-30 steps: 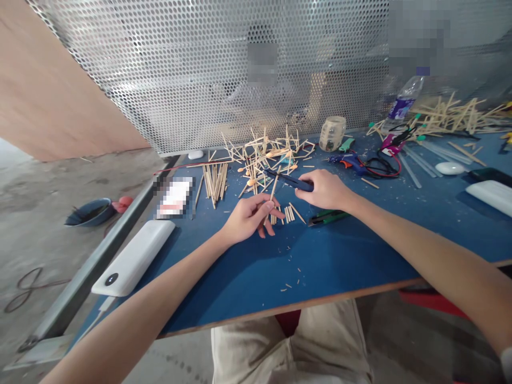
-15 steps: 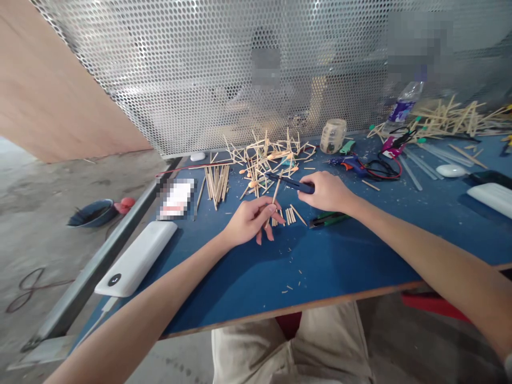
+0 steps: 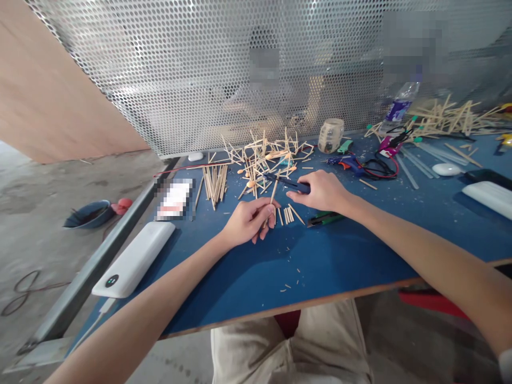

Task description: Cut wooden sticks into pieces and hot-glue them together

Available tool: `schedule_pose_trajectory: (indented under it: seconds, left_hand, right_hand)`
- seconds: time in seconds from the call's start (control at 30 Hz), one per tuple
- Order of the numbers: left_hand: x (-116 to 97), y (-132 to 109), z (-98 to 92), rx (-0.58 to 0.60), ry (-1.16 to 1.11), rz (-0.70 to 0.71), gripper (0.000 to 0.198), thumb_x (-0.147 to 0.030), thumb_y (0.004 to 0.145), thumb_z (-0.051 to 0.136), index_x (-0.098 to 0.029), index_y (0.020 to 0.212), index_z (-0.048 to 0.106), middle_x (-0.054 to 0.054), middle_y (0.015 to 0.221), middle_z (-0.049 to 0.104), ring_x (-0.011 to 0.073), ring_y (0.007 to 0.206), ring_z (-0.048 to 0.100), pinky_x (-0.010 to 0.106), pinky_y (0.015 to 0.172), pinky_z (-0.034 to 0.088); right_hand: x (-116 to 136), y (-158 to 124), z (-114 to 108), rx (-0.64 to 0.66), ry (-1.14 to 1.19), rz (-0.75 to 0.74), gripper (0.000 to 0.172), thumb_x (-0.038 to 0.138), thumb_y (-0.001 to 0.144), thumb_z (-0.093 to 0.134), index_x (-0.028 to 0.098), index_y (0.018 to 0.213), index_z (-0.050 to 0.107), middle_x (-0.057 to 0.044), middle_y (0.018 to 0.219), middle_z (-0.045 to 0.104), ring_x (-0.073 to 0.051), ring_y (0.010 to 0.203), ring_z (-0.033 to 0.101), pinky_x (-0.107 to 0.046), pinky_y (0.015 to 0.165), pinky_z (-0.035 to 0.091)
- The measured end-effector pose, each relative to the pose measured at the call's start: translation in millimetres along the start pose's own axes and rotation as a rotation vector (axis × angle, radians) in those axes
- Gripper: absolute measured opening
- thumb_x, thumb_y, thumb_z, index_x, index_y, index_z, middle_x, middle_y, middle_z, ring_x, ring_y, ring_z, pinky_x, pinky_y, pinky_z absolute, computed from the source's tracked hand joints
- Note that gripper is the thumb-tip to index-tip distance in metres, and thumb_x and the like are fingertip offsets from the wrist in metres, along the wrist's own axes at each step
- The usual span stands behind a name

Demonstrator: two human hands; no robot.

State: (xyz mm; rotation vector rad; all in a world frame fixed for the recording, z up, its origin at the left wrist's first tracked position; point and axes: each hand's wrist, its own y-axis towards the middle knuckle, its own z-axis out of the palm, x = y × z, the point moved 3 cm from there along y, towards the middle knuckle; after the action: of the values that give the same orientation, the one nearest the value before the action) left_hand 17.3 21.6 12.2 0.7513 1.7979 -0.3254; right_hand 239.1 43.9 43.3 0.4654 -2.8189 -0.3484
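Observation:
My left hand point(image 3: 251, 220) is closed round a thin wooden stick point(image 3: 274, 191), pinched between thumb and fingers and slanting up away from me. My right hand point(image 3: 324, 191) grips a slim dark blue hand tool point(image 3: 296, 184), its narrow end pointing left across the upper part of the stick. Whether its jaws are open or shut is too small to tell. Just right of my left fingers lie several short cut stick pieces point(image 3: 288, 214). A green and black utility knife point(image 3: 324, 218) rests below my right hand.
Behind my hands stands a tangled stick structure point(image 3: 276, 152), with a bundle of sticks point(image 3: 216, 181) to its left. A white power bank point(image 3: 134, 258) lies left. Further right are a glue gun point(image 3: 348, 164), a jar point(image 3: 331, 136) and a bottle point(image 3: 398, 109). Perforated metal point(image 3: 192, 69) closes the back.
My left fingers have drawn in a little, uncovering more of the short pieces beside them. The stick and dark blue tool stay crossed; the whole view has shifted slightly.

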Motion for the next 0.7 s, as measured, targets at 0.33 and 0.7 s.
schedule_pose_trajectory:
  seconds: [0.33,0.7]
  left_hand:
    - [-1,1,6.0,0.005,-0.062,-0.003,0.028,-0.043,0.102,0.045,-0.017,0.108,0.053,-0.001,0.073,0.063,0.0104,0.046,0.063,0.017,0.032,0.048]
    - [1,2,1.4,-0.027,-0.16,-0.033,0.028,-0.045,0.102,0.047,-0.018,0.107,0.052,0.002,0.078,0.068,0.0121,0.046,0.065,0.018,0.032,0.049]
  right_hand:
    - [-4,5,-3,-0.087,-0.02,-0.048,0.062,0.079,0.083,0.046,0.023,0.071,0.07,-0.003,0.06,0.062,-0.019,0.062,0.056,-0.032,0.058,0.027]
    - [-28,11,-8,-0.123,-0.013,0.065,0.079,0.084,0.086,0.029,0.021,0.052,0.062,-0.007,0.05,0.056,-0.019,0.056,0.056,-0.033,0.056,0.031]
